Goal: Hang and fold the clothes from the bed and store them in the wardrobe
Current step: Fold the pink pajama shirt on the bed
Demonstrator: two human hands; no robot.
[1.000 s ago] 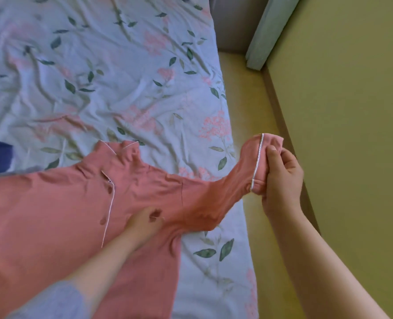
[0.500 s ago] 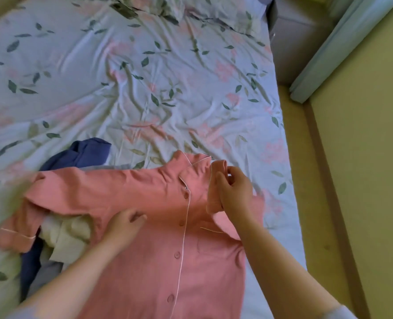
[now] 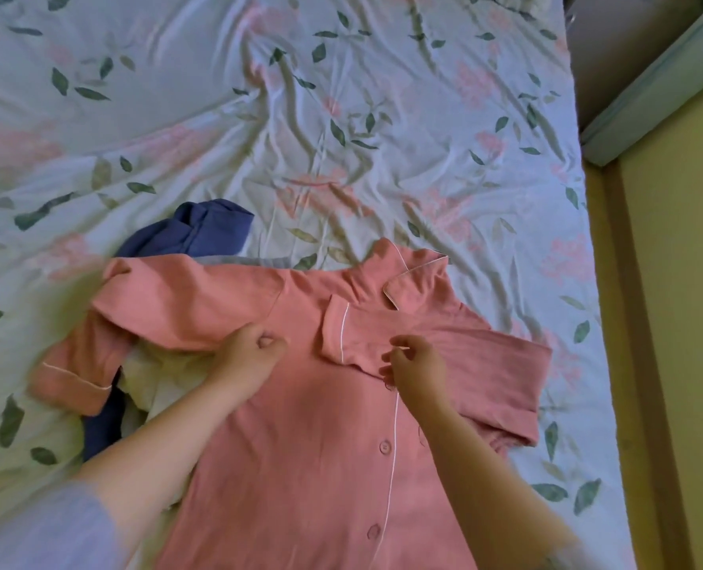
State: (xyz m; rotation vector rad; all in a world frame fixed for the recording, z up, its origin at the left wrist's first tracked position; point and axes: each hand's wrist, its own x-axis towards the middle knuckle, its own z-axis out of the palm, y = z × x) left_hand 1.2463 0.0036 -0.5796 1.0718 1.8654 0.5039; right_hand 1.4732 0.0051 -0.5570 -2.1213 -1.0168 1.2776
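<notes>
Pink shirt (image 3: pixel 321 438): lies buttoned, front up, on the bed (image 3: pixel 341 129), partly over other clothes (image 3: pixel 202 232).
Axis: runs lengthwise from the person, collar (image 3: pixel 413 277) far and slightly right.
Right hand (image 3: pixel 413 362): pinches the sleeve (image 3: pixel 362 335) folded across the chest.
Left hand (image 3: pixel 251 351): fingers curled on shirt fabric under the other sleeve.
Tip: lay the sleeve flat and smooth it before folding the other side.

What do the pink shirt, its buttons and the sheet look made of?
The pink shirt looks like soft matte knit, probably cotton: it drapes limply, with white piping. Its buttons look like smooth plastic, same pink. The sheet seems thin printed woven cloth, perhaps cotton: fine sharp wrinkles, faint sheen.
</notes>
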